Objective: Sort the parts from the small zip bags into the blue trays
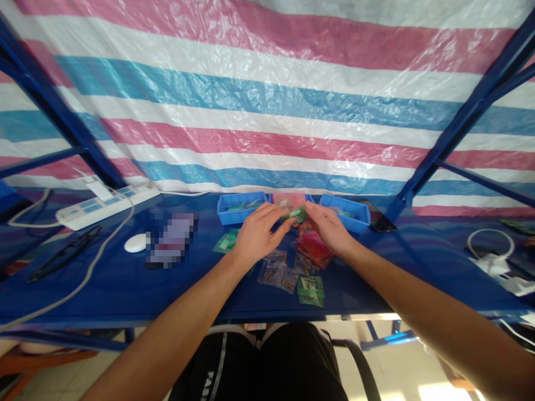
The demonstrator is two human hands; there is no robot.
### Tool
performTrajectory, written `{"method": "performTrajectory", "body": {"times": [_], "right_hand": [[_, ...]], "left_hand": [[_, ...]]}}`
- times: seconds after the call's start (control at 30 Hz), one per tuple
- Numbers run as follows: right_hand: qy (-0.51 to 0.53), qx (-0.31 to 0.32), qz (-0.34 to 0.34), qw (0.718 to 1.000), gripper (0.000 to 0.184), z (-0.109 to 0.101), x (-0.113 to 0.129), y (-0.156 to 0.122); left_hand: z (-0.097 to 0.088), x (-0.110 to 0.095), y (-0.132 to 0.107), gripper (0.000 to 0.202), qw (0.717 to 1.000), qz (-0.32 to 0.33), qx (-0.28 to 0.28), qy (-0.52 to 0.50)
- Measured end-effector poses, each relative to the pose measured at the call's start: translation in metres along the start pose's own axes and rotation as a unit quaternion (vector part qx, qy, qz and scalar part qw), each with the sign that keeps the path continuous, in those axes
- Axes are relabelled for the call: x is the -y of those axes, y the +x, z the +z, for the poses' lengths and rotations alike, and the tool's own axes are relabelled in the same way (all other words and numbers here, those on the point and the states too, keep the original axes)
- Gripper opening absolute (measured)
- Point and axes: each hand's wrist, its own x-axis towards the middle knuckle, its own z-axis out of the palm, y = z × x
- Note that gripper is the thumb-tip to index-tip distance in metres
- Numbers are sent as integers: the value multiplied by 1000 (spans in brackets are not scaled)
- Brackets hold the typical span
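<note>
My left hand [257,233] and my right hand [328,227] meet over the blue table [125,284], both pinching a small green plastic bag [295,214] between their fingertips. Just below the right hand lies a red bag [315,248]. Several small clear bags [279,274] with brownish parts and another green bag [311,290] lie on the table under my wrists. A further green bag [226,241] sits left of my left hand. Three blue trays stand behind the hands: left [239,207], middle [288,199], right [346,213].
A white power strip [104,205] with cables lies at the back left, with black glasses [62,255] and a white round object [136,243] nearby. A dark phone [383,224] rests at the right, and white cables [491,250] farther right. Blue frame posts flank the striped tarp.
</note>
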Motion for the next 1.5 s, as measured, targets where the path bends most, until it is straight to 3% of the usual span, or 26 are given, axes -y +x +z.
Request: {"method": "performTrajectory", "body": {"times": [0.13, 0.6, 0.77, 0.97, 1.23, 1.37, 1.5], "right_hand": [[-68, -9, -17, 997, 42, -1, 2, 0], [-13, -4, -22, 1000, 32, -2, 2, -1], [-25, 1, -34, 999, 29, 1, 7, -4], [-41, 16, -36, 998, 32, 4, 17, -10], [-81, -9, -50, 995, 36, -6, 8, 1], [-43, -55, -32, 997, 35, -11, -6, 6], [-26, -43, -13, 999, 34, -10, -15, 6]], "left_hand": [[1, 1, -1, 17, 1000, 3, 4, 6], [5, 0, -4, 36, 999, -18, 36, -11], [6, 3, -7, 25, 996, -30, 89, 3], [7, 5, -9, 26, 992, -18, 124, 23], [9, 2, -6, 25, 995, -23, 98, 2], [3, -4, 0, 60, 997, -27, 55, -45], [0, -4, 1, 65, 996, 19, 45, -78]]}}
